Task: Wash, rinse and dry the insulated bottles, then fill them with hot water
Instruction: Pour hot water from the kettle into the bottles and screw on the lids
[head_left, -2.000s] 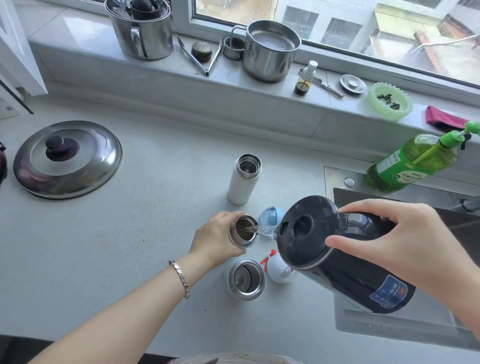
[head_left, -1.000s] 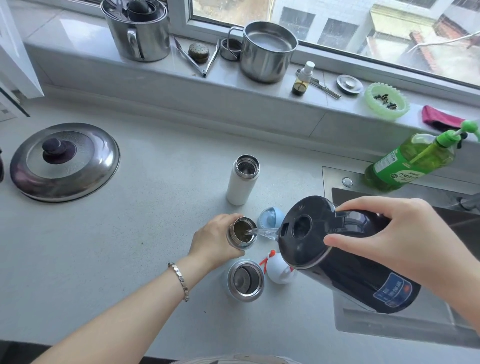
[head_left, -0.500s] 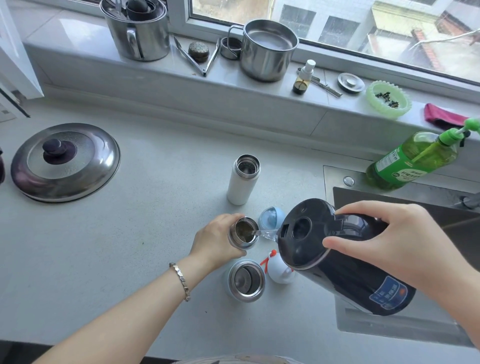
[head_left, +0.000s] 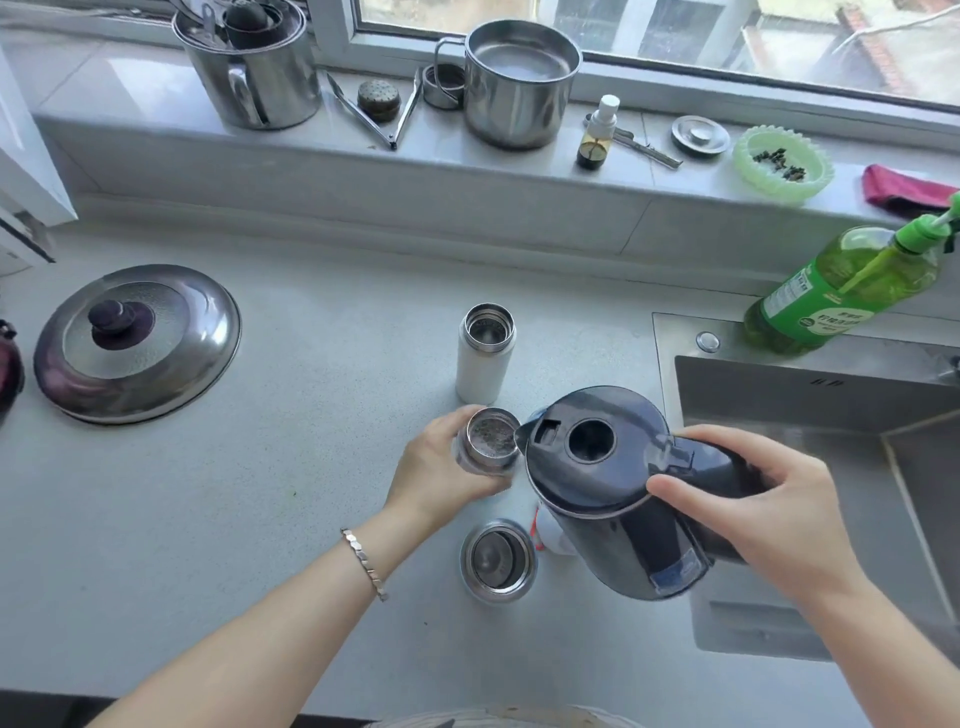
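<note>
Three open insulated bottles stand mid-counter. My left hand (head_left: 435, 475) grips the middle bottle (head_left: 491, 441), whose mouth shows water near the rim. A white bottle (head_left: 484, 356) stands behind it, and a steel-rimmed bottle (head_left: 497, 561) stands in front of it. My right hand (head_left: 763, 504) holds the handle of a dark kettle (head_left: 608, 493), lid up, with its spout just beside the middle bottle's rim. No water stream shows at the spout. A white cap with a red strap (head_left: 545, 535) peeks out from under the kettle.
A steel sink (head_left: 810, 395) lies at the right, with a green soap bottle (head_left: 841, 291) behind it. A pot lid (head_left: 137, 343) rests at the left of the counter. On the window ledge stand steel pots (head_left: 519, 83), tongs, a small dropper bottle (head_left: 597, 135) and a green dish (head_left: 783, 162).
The kettle has tipped back toward level and the stream into the middle bottle has stopped. The blue cap behind the kettle is now hidden. My left hand keeps its hold.
</note>
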